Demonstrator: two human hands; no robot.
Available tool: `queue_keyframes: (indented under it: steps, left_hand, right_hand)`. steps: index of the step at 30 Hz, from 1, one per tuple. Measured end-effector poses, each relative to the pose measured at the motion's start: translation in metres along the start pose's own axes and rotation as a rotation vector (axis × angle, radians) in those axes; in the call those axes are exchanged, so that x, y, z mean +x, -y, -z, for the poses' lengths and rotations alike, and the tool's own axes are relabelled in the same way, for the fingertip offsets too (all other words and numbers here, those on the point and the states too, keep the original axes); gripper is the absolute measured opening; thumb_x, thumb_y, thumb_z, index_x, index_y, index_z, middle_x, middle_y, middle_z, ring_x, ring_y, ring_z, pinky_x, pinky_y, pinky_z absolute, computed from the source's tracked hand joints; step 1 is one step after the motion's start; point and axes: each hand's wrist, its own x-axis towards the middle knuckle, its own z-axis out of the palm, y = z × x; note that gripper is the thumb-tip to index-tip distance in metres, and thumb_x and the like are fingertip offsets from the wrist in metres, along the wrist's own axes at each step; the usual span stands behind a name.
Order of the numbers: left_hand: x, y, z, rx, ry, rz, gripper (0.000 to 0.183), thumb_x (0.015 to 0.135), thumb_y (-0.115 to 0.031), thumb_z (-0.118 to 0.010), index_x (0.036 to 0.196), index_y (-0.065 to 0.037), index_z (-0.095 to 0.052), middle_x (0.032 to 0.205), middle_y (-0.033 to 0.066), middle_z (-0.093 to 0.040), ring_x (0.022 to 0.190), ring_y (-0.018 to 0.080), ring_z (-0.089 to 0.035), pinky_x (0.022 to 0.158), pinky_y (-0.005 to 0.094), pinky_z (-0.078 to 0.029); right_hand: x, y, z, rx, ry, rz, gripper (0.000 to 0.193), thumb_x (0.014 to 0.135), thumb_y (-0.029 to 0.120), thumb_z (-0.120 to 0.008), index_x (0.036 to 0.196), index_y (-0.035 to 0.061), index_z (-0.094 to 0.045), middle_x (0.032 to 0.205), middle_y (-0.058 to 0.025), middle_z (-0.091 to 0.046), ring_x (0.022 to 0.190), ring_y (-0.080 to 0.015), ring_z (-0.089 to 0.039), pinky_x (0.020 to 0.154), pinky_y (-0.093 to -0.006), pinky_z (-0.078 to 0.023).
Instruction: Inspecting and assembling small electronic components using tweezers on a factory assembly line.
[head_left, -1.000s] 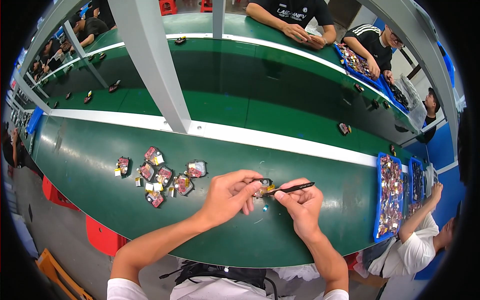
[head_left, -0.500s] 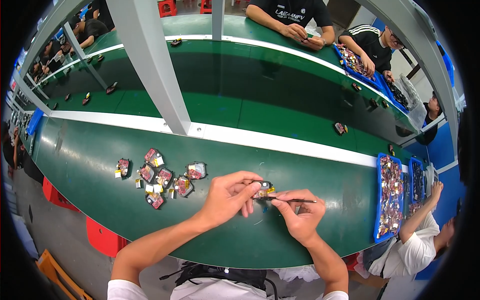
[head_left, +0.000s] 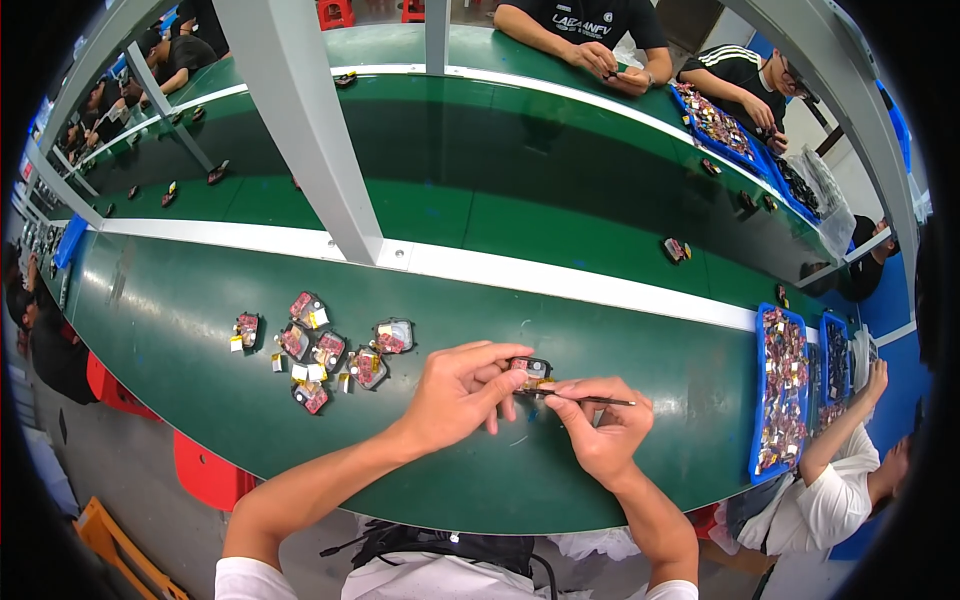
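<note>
"Black-cased device [head_left: 531,367]: state its location."

"Centre of the frame, slightly below mid-height, held above the green table [head_left: 660,350]. Reddish and yellow parts are visible inside the casing."

"Condition of the grip?"

"Left hand [head_left: 452,393]: thumb and fingers clamped on the device from its left side. Right hand [head_left: 606,426]: thumb and fingers pinched together on a slim black pen-like tool [head_left: 612,402], which lies nearly level. Its working end is at the device's lower edge; I cannot tell whether the tip makes contact."

"Adjacent items on the table?"

"Left of centre, a loose group of similar units [head_left: 328,350], casings open, with small white and yellow pieces among them. One unit [head_left: 246,328] lies at the group's left, apart from the rest."

"Right side of the frame?"

"Blue tray [head_left: 755,400], densely filled with reddish parts. Beyond it, at the right edge, a person in a white shirt [head_left: 838,505] has one arm raised."

"Upper area?"

"White rail [head_left: 560,283] crosses the frame along the table's far edge. Behind it runs a dark green belt [head_left: 490,130] carrying scattered units. Upper right: two people in black shirts, seated; hands of the nearer-centre one [head_left: 610,72] are close together."
</note>
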Motion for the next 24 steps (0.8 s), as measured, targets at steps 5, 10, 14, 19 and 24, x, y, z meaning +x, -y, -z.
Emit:
queue_keyframes:
  steps: [5,10,14,19,24]
  left_hand:
    - [0.0004,-0.0002,0.0,-0.004,0.005,-0.006,0.031,0.1,-0.002,-0.061,0.129,0.009,-0.06,0.098,0.0145,-0.067,0.068,0.017,-0.07,0.048,0.0248,-0.055]
    - [-0.002,0.0006,-0.0008,-0.023,-0.008,0.014,0.031,0.1,-0.002,-0.06,0.13,0.009,-0.06,0.103,0.0151,-0.066,0.073,0.0198,-0.073,0.048,0.0254,-0.057]
    - [-0.002,-0.0011,-0.003,-0.048,-0.006,0.008,0.031,0.101,-0.002,-0.06,0.13,0.009,-0.06,0.104,0.0156,-0.066,0.074,0.0207,-0.073,0.049,0.0259,-0.059]
    - [-0.0007,-0.0016,-0.0027,-0.084,-0.023,0.005,0.03,0.102,-0.005,-0.059,0.129,0.007,-0.061,0.097,0.0158,-0.069,0.073,0.0212,-0.073,0.051,0.0273,-0.06]
    - [-0.0018,-0.0004,-0.003,-0.08,-0.026,-0.009,0.03,0.102,-0.005,-0.059,0.128,0.007,-0.062,0.093,0.0157,-0.07,0.071,0.0202,-0.072,0.051,0.0274,-0.06]
  right_hand:
    - [-0.0002,0.0008,-0.001,-0.03,0.0,0.063,0.015,0.077,-0.004,-0.083,0.085,0.0028,-0.072,0.084,-0.0121,-0.078,0.041,-0.0033,-0.046,0.043,-0.0199,-0.036]
    - [-0.0017,0.0037,-0.0021,-0.053,-0.019,0.087,0.014,0.077,-0.003,-0.082,0.084,0.0027,-0.072,0.084,-0.0118,-0.078,0.04,-0.004,-0.046,0.043,-0.02,-0.037]
    - [-0.0031,0.0055,-0.0004,-0.028,-0.014,0.024,0.013,0.077,-0.003,-0.082,0.084,0.0028,-0.072,0.084,-0.0121,-0.078,0.04,-0.004,-0.046,0.043,-0.0203,-0.037]
    - [-0.0001,0.0044,0.0006,-0.055,-0.002,0.147,0.014,0.075,-0.003,-0.082,0.084,0.0038,-0.073,0.085,-0.0117,-0.078,0.039,-0.0052,-0.044,0.042,-0.0211,-0.036]
    - [0.0015,0.006,0.0019,-0.066,0.021,0.167,0.015,0.075,-0.003,-0.082,0.084,0.0039,-0.073,0.083,-0.0105,-0.078,0.038,-0.0052,-0.043,0.042,-0.0213,-0.035]
